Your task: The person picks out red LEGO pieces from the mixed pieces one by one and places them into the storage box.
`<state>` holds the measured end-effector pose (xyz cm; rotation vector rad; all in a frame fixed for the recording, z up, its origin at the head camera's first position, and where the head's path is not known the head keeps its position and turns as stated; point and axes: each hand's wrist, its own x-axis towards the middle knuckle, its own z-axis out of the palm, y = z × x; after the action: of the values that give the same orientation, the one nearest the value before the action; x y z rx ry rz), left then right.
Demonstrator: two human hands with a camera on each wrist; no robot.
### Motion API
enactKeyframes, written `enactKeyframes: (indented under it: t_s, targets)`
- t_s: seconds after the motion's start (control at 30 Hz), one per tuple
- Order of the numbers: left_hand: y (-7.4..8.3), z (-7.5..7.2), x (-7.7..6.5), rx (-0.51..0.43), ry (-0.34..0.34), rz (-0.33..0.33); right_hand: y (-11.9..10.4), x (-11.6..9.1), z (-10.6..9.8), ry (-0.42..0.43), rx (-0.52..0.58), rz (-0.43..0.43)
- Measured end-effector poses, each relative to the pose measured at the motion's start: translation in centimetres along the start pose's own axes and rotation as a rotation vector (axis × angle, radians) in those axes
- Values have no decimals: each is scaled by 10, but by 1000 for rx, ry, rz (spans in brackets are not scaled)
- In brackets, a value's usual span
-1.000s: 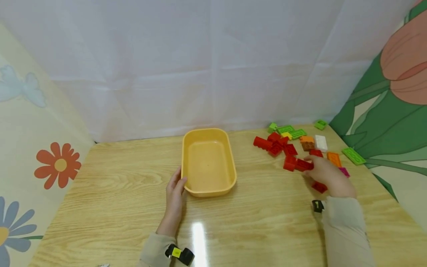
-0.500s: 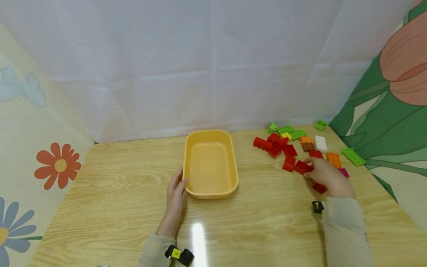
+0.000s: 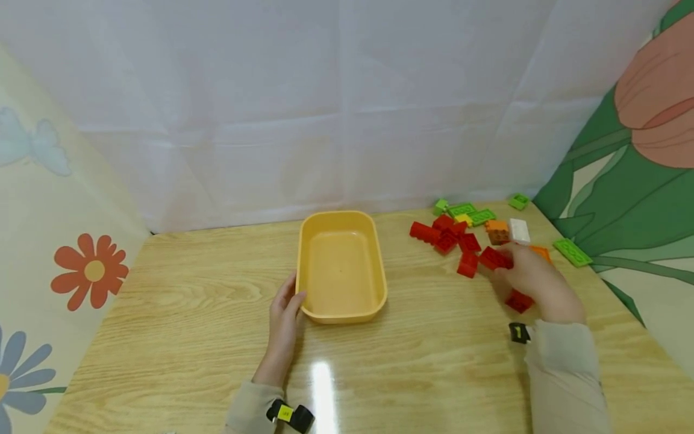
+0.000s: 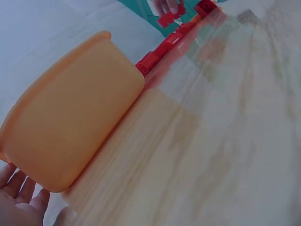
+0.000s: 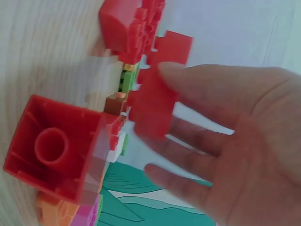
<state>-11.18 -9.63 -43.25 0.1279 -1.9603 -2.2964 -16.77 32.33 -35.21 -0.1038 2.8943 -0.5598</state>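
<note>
My left hand (image 3: 284, 316) rests at the near left corner of a yellow plastic tray (image 3: 340, 271). Its fingertips touch the tray's outer wall, with the thumb close to the rim. The left wrist view shows these fingers (image 4: 19, 183) loosely bent along the corner. On the right, my right hand (image 3: 537, 280) pinches a red toy building brick (image 3: 494, 258) between thumb and fingers. In the right wrist view the held brick (image 5: 160, 89) is raised off the table, studs facing away from the palm. Another red brick (image 3: 518, 301) lies under the right hand, its hollow underside showing.
Several red bricks (image 3: 446, 241) lie in a loose cluster right of the tray. Behind them are green plates (image 3: 462, 210), a yellow brick (image 3: 463, 218), an orange-brown brick (image 3: 497, 232) and a white brick (image 3: 518, 231). A green plate (image 3: 573, 252) lies by the right wall.
The right hand has lifted the red brick off the table and shifted it slightly away from me. The tray has slid a little to the right and toward me, the left hand staying at its corner.
</note>
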Motion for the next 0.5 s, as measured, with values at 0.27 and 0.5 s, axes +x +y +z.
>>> enactKeyframes:
  t_s: [0.27,0.5]
  targets:
    - [0,1,1,-50,-38,-19,-19,-2,-8,108,20,-33]
    - [-2,4,-1,-44,-59,-30,-37,-6,-10,145,-1,-73]
